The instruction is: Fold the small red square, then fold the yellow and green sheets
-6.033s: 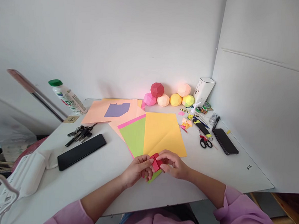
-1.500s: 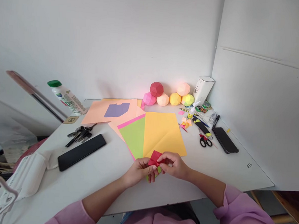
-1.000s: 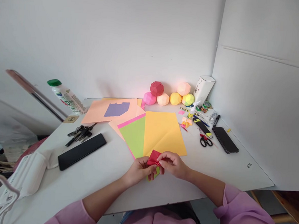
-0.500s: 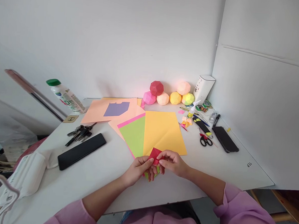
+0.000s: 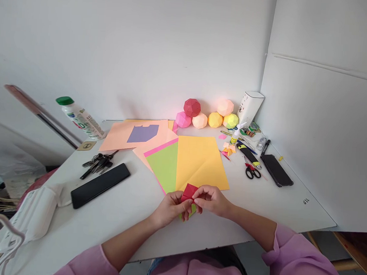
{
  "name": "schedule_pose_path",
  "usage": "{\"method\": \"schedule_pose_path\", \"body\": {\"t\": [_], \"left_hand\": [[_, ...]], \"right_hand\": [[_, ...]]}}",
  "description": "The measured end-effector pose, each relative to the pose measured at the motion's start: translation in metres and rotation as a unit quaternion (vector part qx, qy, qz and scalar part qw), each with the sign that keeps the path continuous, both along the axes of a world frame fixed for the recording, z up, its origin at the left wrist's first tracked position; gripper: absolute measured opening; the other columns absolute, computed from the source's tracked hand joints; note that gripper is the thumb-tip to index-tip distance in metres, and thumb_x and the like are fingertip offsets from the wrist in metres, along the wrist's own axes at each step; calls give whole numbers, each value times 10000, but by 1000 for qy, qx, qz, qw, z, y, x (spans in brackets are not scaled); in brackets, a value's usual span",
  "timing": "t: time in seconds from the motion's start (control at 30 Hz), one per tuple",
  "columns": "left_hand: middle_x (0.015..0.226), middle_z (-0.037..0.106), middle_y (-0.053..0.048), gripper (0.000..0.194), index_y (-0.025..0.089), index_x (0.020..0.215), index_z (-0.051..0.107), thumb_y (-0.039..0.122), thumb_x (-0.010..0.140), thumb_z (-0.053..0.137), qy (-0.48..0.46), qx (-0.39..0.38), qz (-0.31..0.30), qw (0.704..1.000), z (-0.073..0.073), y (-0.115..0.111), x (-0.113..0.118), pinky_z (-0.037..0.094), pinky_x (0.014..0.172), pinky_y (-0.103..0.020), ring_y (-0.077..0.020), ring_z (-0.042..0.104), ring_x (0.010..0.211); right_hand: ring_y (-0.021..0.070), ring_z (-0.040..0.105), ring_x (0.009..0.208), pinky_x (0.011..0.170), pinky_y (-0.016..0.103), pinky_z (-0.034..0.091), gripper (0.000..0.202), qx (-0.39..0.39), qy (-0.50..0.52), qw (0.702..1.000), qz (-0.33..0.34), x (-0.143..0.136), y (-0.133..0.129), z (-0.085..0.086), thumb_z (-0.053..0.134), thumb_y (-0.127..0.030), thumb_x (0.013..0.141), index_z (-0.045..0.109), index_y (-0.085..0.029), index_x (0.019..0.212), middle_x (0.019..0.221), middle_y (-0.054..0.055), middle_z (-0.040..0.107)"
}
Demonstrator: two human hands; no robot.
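A small folded piece of red paper is held up between both hands, above the near edge of the coloured sheets. My left hand grips its left and lower side, thumb on top and fingers curled beneath. With thumb and fingertips pinched, my right hand holds the paper's right edge. Below the hands lie a yellow-orange sheet and a green sheet, the green one partly covered. The fingers hide part of the red paper's lower edge.
Faceted paper balls stand along the back wall. At right are a glue bottle, a utility knife, scissors and a phone. Keys, a black phone-like slab, a power strip and a bottle are at left.
My left thumb has moved right along the red paper's lower edge, closer to my right fingertips. The paper has tilted slightly; both hands keep their hold.
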State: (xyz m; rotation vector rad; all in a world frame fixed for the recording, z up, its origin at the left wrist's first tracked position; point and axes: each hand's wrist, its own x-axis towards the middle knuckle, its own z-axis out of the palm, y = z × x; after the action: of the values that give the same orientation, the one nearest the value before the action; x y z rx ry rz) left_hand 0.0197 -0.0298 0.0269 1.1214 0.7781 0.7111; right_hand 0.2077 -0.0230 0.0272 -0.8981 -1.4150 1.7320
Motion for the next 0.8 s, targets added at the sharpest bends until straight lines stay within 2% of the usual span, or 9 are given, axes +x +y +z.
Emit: {"method": "schedule_pose_path", "body": {"t": [0.2,0.37,0.5,0.67,0.73,0.8], "left_hand": [[735,676,-39,346,141,783,577,463,763,704,-6,7,-20,1000,0,-2,1,494,500,-251,-109,589,515],[646,635,-7,360,143,770,569,467,736,722,-2,3,-10,1000,-4,-2,1,484,482,-252,-108,574,475],[577,617,-1,384,145,750,566,489,719,732,1,4,14,1000,-4,-2,1,469,468,-250,-119,570,461],[581,623,1,415,163,711,523,530,727,716,-8,10,71,997,-1,-1,1,449,489,-233,-111,567,496],[593,623,8,408,165,726,530,528,731,715,-11,7,88,996,0,0,0,432,484,-222,-108,568,510],[604,632,5,401,162,740,543,520,725,724,-14,1,94,995,0,1,-2,431,490,-221,-114,579,528]], "right_hand": [[94,585,566,562,253,500,286,34,-5,999,4,0,-3,2,690,-369,773,599,-144,923,681,-12,615],[101,579,604,603,265,501,276,86,-41,995,0,0,-4,5,671,-375,792,615,-147,936,707,-5,607],[103,582,592,583,263,507,248,94,-48,994,-22,0,-3,6,679,-365,780,619,-155,896,743,6,617],[114,602,597,597,273,524,201,127,-54,990,-21,1,-3,4,660,-289,785,623,-167,940,707,-9,621],[115,599,605,596,268,519,182,157,-70,985,-22,1,-4,5,640,-271,793,629,-171,945,724,-2,631],[113,584,623,598,258,505,159,219,-94,971,-25,1,-3,5,609,-232,803,637,-176,949,761,13,643]]}}
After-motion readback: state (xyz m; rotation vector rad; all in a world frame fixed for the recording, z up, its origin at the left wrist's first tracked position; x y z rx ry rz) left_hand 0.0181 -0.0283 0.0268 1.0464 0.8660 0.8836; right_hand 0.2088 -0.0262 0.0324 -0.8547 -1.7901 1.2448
